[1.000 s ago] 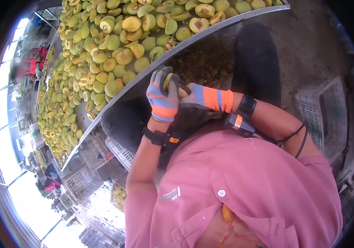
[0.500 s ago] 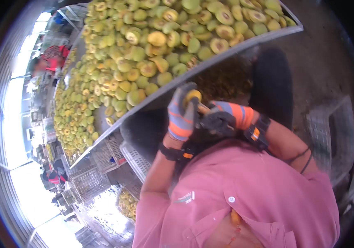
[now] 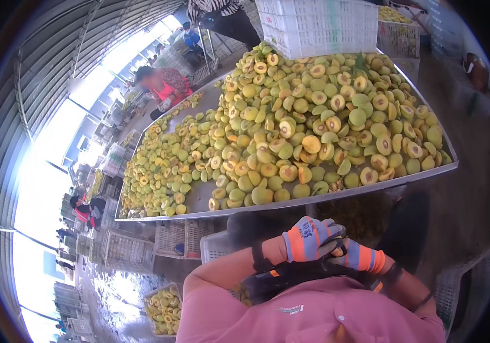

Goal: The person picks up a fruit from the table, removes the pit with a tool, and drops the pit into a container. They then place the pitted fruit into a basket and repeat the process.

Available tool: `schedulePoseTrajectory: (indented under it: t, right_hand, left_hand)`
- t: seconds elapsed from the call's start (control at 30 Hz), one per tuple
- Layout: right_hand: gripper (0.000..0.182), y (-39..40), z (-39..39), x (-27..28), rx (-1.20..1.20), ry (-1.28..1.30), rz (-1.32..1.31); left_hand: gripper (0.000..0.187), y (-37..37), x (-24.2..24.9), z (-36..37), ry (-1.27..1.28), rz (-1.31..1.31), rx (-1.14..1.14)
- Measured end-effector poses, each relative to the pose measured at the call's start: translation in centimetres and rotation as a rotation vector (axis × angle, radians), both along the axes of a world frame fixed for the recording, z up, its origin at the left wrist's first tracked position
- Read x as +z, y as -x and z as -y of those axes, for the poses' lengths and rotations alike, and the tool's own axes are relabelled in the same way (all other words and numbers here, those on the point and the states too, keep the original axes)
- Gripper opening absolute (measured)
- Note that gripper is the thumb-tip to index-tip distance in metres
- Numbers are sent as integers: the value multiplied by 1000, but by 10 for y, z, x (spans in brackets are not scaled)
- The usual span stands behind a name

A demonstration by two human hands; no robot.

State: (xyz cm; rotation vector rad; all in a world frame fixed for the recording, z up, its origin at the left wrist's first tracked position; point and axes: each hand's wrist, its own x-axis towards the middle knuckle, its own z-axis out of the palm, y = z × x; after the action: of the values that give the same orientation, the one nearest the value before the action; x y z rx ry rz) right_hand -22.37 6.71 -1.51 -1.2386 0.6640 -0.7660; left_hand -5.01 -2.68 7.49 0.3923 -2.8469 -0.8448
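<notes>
My left hand (image 3: 313, 238) and my right hand (image 3: 361, 257), both in grey-and-orange work gloves, meet in front of my lap. The left fingers are curled toward the right hand. My right hand is closed too, its fingertips against the left. A small dark and brownish bit shows between them, but I cannot make out what either hand holds. Just beyond the hands is the near rim of a metal table (image 3: 313, 200), heaped with halved yellow-green stone fruits (image 3: 308, 143), several with brown pit hollows facing up.
A white plastic crate (image 3: 319, 26) stands on the table's far side. Crates of cut fruit (image 3: 163, 308) sit on the floor at left, near stacked baskets (image 3: 127, 251). A grey crate (image 3: 465, 291) is at my right. Co-workers, one in a red apron (image 3: 167, 88), are farther off.
The view has tilted up, showing more of the table and the far crate. The yellow fruit piece in my left hand and the wooden-handled tool in my right are hidden now.
</notes>
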Motion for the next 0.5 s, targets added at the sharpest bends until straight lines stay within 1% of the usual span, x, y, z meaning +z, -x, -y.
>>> schedulePoseTrajectory:
  t: [0.03,0.07,0.13,0.23,0.33,0.37,0.43,0.47,0.5]
  right_hand:
    - [22,2,4,-6,-16,-7,-56]
    - [20,1,5,-12,-38,7,-45]
    - [18,0,1,-15,-85,17,-23]
    - [14,4,-7,-13,65,-283,12]
    - [20,10,-4,-5,308,-350,138]
    - [22,9,-5,-8,282,-390,204]
    - [27,6,-8,-16,220,-461,332]
    - [24,6,-9,-19,180,-533,370]
    - [21,4,-10,-19,141,-602,409]
  left_hand:
    - [34,4,-6,5,-20,-29,27]
    - [29,4,-17,6,-45,-76,64]
    - [27,2,-20,5,-169,-19,59]
    - [23,0,-19,1,-310,34,28]
    - [22,5,-15,8,-422,106,-51]
    - [22,7,-14,11,-458,139,-85]
    - [26,13,-16,20,-618,209,-57]
    - [27,17,-20,26,-697,244,-46]
    - [28,19,-29,29,-744,172,-25]
